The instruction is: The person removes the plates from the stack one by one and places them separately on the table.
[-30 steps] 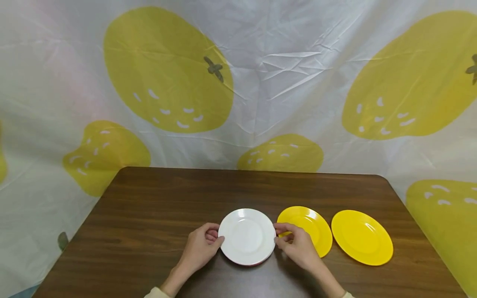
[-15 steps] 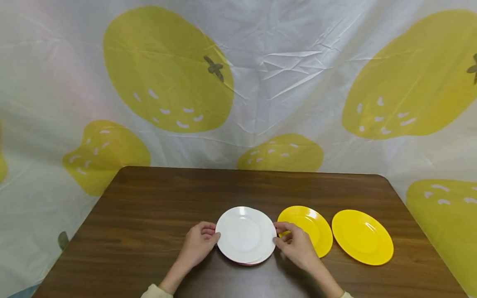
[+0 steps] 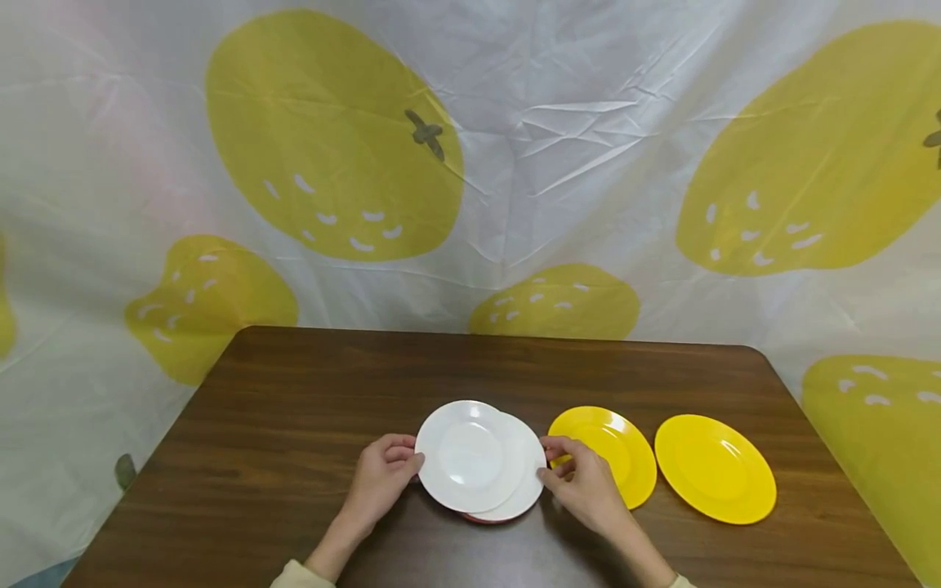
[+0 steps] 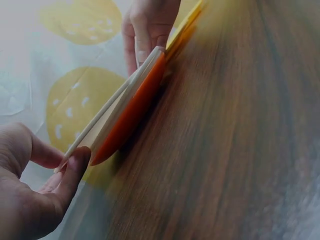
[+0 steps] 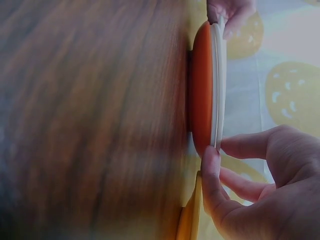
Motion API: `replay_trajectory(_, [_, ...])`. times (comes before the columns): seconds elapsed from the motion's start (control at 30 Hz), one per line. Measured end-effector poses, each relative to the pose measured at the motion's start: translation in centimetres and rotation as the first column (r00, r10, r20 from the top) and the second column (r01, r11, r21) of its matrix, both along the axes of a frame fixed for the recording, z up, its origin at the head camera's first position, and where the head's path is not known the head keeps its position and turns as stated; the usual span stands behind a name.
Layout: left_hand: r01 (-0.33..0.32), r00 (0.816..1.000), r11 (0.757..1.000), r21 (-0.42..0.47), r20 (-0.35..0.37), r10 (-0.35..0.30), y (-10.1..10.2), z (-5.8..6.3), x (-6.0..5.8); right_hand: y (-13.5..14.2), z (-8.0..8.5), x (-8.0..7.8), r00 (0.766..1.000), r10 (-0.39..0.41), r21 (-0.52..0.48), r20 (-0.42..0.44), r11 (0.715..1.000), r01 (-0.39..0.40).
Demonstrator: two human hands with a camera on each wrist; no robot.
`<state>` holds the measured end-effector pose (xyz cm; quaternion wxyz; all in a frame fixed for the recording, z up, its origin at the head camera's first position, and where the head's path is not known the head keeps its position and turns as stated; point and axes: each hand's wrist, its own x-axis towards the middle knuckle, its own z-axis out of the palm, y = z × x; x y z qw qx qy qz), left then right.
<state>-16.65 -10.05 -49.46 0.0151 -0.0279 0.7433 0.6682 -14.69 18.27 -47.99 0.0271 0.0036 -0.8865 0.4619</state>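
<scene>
A top white plate point(image 3: 466, 456) sits off-centre to the left over a second white plate point(image 3: 532, 480). Beneath them is an orange-red plate point(image 5: 201, 90), mostly covered in the head view. My left hand point(image 3: 381, 472) pinches the left rim of the top plate between thumb and fingers. In the left wrist view this plate point(image 4: 95, 120) is raised at that side, a wedge of space opening under it. My right hand point(image 3: 586, 482) pinches the right rim of the lower white plate, its thumb point(image 5: 212, 162) at the seam with the orange-red one.
Two yellow plates lie to the right: a nearer yellow plate point(image 3: 634, 457), partly behind my right hand, and an outer yellow plate point(image 3: 715, 469). The brown wooden table point(image 3: 294, 408) ends at the back before a hanging cloth point(image 3: 515, 204) printed with lemons.
My left hand has moved left and slightly away with the top white plate, uncovering the right part of the white plate below. The right hand has stayed nearly still.
</scene>
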Motion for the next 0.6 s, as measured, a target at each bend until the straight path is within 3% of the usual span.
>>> replay_trajectory(0.2, [-0.017,0.999,0.995,0.103,0.035,0.014,-1.0,0.2,-0.2,0.0,0.1,0.0,1.0,0.001,0.001,0.005,1.0,-0.001])
replay_trajectory(0.6, [-0.092,0.994,0.992,0.083,0.063,0.087,-5.1,1.0,-0.2,0.1,0.1,0.0,1.0,-0.001,0.008,-0.007,1.0,0.001])
